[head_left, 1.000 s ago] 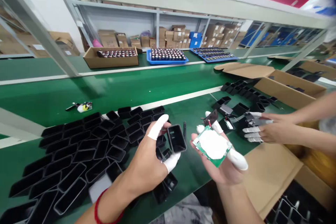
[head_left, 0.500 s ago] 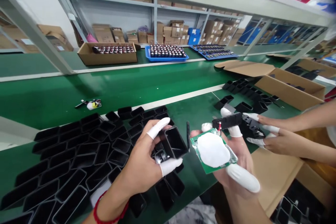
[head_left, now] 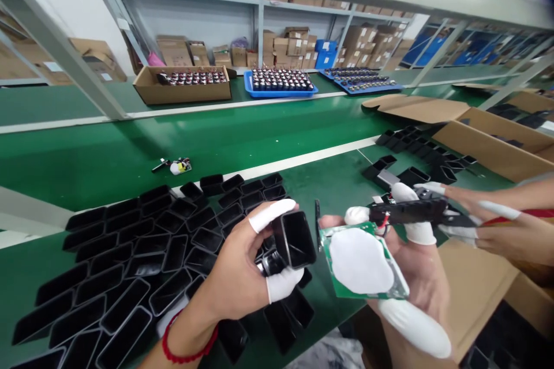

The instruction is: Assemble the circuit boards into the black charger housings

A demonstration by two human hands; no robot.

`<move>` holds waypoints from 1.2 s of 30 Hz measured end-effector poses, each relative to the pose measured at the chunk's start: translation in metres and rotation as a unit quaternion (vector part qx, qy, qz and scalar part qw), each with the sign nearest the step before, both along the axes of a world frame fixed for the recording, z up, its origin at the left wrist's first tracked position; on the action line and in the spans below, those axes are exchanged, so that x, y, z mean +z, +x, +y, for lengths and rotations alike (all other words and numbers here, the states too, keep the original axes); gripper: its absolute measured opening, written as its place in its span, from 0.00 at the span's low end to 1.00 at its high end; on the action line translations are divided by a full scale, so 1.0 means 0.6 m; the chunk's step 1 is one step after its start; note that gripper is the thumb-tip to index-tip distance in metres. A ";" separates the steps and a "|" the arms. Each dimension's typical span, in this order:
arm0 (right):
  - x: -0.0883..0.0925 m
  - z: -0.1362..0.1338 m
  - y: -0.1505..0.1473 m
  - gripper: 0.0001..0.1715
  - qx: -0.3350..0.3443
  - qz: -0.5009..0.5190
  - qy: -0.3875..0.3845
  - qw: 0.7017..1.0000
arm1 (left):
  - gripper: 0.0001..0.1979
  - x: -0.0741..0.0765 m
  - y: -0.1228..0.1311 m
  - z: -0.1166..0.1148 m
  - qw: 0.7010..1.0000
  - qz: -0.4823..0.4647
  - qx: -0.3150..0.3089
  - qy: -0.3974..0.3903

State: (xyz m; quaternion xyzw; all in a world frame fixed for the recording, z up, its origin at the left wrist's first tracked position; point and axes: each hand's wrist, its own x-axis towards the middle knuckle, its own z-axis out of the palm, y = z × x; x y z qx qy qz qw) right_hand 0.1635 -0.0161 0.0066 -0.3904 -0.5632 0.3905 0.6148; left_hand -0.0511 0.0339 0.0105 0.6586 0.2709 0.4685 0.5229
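My left hand (head_left: 236, 265), wearing white finger cots, grips a black rectangular housing (head_left: 298, 239) with its open end facing right. A shiny round part (head_left: 268, 264) shows below the housing, inside that grip. In my right hand (head_left: 426, 277) lies a green circuit board (head_left: 363, 259) with a large white patch on its face. A black bar (head_left: 409, 212) rests against the same hand's fingers, with a short red wire between it and the board. A thin dark strip (head_left: 318, 225) stands upright at the board's left edge, beside the housing but apart from it.
Many black housings (head_left: 130, 285) cover the bench at left. A small wired assembly (head_left: 177, 166) lies on the green strip behind. Close on the right, a co-worker's hands (head_left: 497, 219) handle a dark part. Cardboard boxes (head_left: 497, 147) and blue trays (head_left: 280, 92) stand farther back.
The view has shifted slightly. My right hand with the circuit board has moved a little right and nearer; my left hand keeps its hold on the housing. The co-worker's hands have moved.
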 end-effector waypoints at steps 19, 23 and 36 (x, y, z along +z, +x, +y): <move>0.008 0.017 -0.053 0.52 0.071 0.106 0.107 0.986 | 0.41 0.018 -0.005 -0.003 0.997 0.059 0.009 0.051; 0.005 0.017 -0.052 0.54 0.080 0.092 0.121 0.985 | 0.41 0.021 -0.003 -0.002 0.997 0.059 0.001 0.051; -0.001 0.020 -0.052 0.50 0.098 0.080 0.102 0.987 | 0.40 0.014 -0.005 0.000 0.995 0.087 0.002 0.056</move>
